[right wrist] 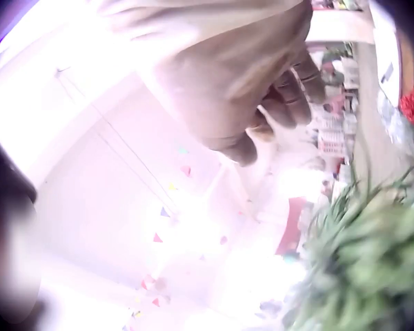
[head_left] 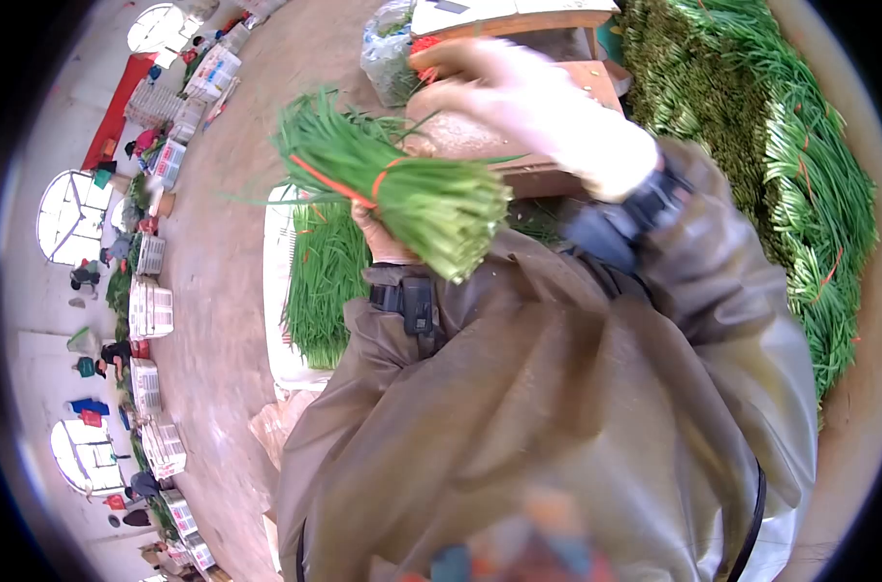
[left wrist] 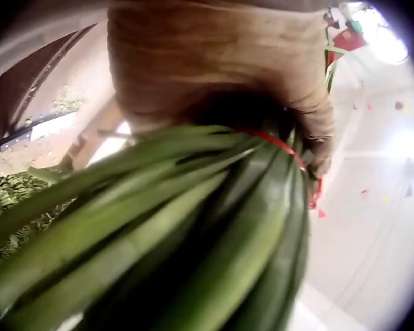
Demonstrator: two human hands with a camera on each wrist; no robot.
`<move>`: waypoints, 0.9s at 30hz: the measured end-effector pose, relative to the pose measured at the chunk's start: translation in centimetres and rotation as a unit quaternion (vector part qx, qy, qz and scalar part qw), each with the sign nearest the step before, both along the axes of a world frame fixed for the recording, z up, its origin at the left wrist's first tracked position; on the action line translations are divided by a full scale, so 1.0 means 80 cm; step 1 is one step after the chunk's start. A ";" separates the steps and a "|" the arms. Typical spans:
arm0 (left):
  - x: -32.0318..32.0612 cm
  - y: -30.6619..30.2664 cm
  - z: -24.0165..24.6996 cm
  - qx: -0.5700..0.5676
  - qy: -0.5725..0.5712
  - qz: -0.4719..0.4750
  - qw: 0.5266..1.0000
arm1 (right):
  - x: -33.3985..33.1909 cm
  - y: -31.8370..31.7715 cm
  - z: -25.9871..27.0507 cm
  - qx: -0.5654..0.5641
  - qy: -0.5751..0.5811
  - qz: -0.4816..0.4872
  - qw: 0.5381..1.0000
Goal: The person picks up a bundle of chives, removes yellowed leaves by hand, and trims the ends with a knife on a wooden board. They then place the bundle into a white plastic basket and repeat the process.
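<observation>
**Position.** The bundle of green stalks (head_left: 402, 189) is in my left hand (head_left: 381, 241), raised in front of the chest. Its cut ends face me and the leaf tips point away.

**Hand state.**
- **Left hand:** the gloved fingers are wrapped around the bundle just beside its red band (head_left: 329, 181).
- **Right hand (head_left: 528, 102):** it is above the bundle and motion-blurred. The wrist view shows bent fingers with nothing visible between them, but I cannot tell whether it grips anything.

**Handling.** I judge the bundle light, soft and easily bruised. The smooth leaves are likely to slide out of a loose grip.

**Grip point.** Take hold at the band, where the stalks are packed tight. The free tips will flop.

**Surroundings.** A white crate (head_left: 274, 291) of similar greens lies below the left hand.
</observation>
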State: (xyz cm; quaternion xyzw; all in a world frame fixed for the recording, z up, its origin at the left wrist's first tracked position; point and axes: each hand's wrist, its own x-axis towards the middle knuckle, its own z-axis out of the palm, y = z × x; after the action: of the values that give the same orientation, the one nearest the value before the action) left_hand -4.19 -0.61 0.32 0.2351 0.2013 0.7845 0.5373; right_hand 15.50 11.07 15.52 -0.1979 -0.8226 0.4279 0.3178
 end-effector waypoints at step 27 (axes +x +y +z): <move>-0.022 -0.001 0.076 -0.215 0.298 -0.050 0.929 | 0.022 -0.055 -0.108 -0.530 0.116 0.190 0.818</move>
State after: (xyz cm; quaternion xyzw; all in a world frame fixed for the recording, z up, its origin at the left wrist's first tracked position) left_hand -5.91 -0.69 6.43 0.3466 0.5037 0.5888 0.5286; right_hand 17.30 6.67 6.86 -0.1245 -0.4473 0.8694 0.1690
